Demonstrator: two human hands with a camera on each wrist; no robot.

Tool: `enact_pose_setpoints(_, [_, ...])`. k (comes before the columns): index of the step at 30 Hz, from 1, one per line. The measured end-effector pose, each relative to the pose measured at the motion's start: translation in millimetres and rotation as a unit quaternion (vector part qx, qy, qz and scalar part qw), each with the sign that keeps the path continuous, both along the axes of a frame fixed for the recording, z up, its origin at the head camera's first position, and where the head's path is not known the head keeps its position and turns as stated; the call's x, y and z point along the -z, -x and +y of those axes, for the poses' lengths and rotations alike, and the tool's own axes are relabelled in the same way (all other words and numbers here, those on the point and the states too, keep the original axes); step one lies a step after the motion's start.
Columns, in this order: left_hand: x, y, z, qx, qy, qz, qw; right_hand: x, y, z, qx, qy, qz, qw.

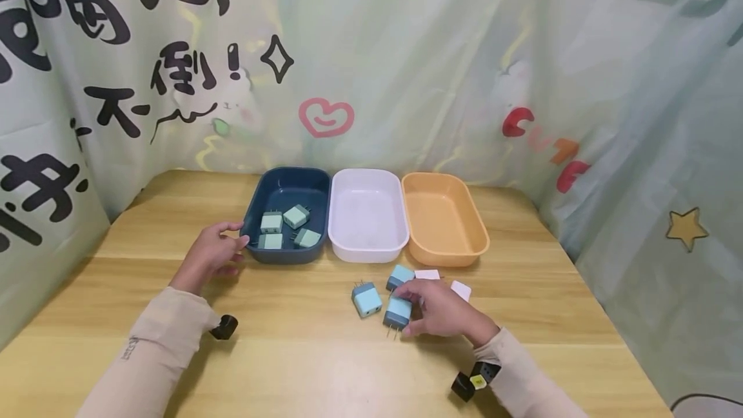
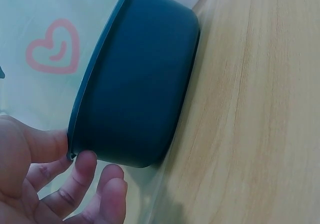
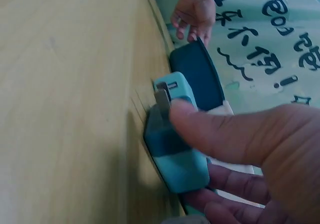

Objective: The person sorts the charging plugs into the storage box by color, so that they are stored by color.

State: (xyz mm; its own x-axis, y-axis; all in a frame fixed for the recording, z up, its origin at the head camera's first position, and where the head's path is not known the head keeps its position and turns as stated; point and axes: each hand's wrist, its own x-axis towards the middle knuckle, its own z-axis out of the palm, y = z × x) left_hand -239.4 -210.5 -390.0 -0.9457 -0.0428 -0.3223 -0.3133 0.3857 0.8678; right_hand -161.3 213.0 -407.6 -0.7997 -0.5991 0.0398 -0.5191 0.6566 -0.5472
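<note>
My left hand (image 1: 217,251) is at the left rim of the dark blue tray (image 1: 290,180), its thumb and a finger pinching the rim in the left wrist view. Several pale green charger plugs (image 1: 271,222) lie inside that tray. Over the table, my right hand (image 1: 438,308) grips a two-tone blue charger plug (image 1: 398,310) between thumb and fingers, its metal prongs pointing toward me. Close by are another blue charger plug (image 1: 367,300) to the left and one (image 1: 400,276) just behind. Pink plugs (image 1: 461,289) are partly hidden by the right hand.
A white tray (image 1: 368,253) stands beside the dark blue one, with an orange tray (image 1: 447,257) to its right. All three sit along the back of the wooden table (image 1: 302,353). A printed curtain (image 1: 406,69) hangs behind and at both sides.
</note>
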Motion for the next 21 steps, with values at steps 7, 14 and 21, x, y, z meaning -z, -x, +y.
enact_pose_setpoints(7, [-0.5,0.9,0.7,0.0,0.003,0.005,1.0,-0.4,-0.6,-6.1,0.002,-0.029,-0.001,0.9996])
enact_pose_setpoints(14, [0.8,0.4,-0.2,0.005,0.0,0.006,1.0,-4.3,1.5,-1.3,0.025,0.029,-0.015,0.9991])
enact_pose_setpoints(21, [0.6,-0.5,-0.8,0.01,-0.001,0.009,0.9999,-10.9,12.7,3.1,0.034,0.082,-0.042,0.9952])
